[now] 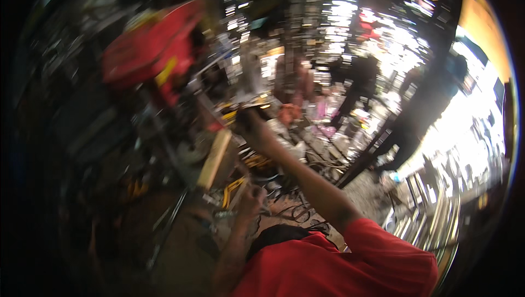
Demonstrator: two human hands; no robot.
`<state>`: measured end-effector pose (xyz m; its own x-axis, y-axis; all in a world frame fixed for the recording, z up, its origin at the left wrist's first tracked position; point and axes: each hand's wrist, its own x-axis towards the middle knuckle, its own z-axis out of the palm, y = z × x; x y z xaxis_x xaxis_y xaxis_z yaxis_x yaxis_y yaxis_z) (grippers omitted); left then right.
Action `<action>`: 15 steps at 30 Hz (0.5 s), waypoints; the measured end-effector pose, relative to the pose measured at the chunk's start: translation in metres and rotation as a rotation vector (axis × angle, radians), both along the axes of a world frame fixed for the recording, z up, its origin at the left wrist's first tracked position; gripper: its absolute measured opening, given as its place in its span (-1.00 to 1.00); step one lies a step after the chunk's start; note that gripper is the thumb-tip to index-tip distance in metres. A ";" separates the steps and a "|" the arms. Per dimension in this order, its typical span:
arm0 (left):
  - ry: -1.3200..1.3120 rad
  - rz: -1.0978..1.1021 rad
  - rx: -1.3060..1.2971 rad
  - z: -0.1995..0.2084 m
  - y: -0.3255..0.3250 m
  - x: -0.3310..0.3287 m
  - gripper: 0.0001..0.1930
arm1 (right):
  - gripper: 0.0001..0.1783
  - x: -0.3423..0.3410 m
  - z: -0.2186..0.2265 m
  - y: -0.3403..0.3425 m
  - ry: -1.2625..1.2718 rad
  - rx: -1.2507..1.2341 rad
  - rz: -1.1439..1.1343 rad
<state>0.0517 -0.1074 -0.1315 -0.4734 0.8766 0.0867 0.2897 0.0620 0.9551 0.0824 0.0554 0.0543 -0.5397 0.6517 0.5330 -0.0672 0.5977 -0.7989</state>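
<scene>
The whole picture is smeared by motion. My right hand [252,126] stretches far forward at the end of a long, bare arm, close to a dark and yellow item [229,115]; its fingers are too blurred to read. My left hand [252,198] is nearer my body, its fingers curled in, and what they hold, if anything, does not show. Beside it lies a yellow angular frame [227,196]. A pale wooden block [215,159] sits left of both hands, slanting away from me.
A big red object with a yellow patch [150,48] rises at the far left. Cables [298,208] lie tangled on the floor ahead of me. Long thin bars [437,220] are gathered at the right. A person [424,114] stands in the bright opening beyond.
</scene>
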 end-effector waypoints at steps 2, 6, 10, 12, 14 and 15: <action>-0.182 0.028 -0.265 -0.031 -0.062 0.005 -0.73 | -0.61 -0.034 -0.002 0.001 -0.054 0.141 -0.028; -0.461 0.394 -0.618 -0.087 -0.181 0.005 -0.76 | -0.60 -0.073 -0.013 0.010 -0.179 -0.025 -0.049; -0.295 0.927 -0.416 -0.085 -0.227 0.000 -0.76 | -0.48 -0.079 -0.019 0.006 -0.157 -0.114 0.025; -0.091 0.958 -0.255 -0.061 -0.208 -0.012 -0.73 | -0.57 -0.076 -0.019 0.004 -0.078 -0.183 0.086; -0.018 0.871 -0.283 -0.029 -0.169 -0.031 -0.65 | -0.52 -0.074 -0.018 0.004 -0.097 -0.256 0.119; -0.056 0.871 -0.297 -0.014 -0.146 -0.038 -0.64 | -0.52 -0.072 -0.018 0.004 -0.068 -0.264 0.135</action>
<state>0.0141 -0.2538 -0.1458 -0.9731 0.1916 -0.1283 -0.0207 0.4813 0.8763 0.0099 0.0596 0.0368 -0.6595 0.6828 0.3144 -0.0727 0.3583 -0.9308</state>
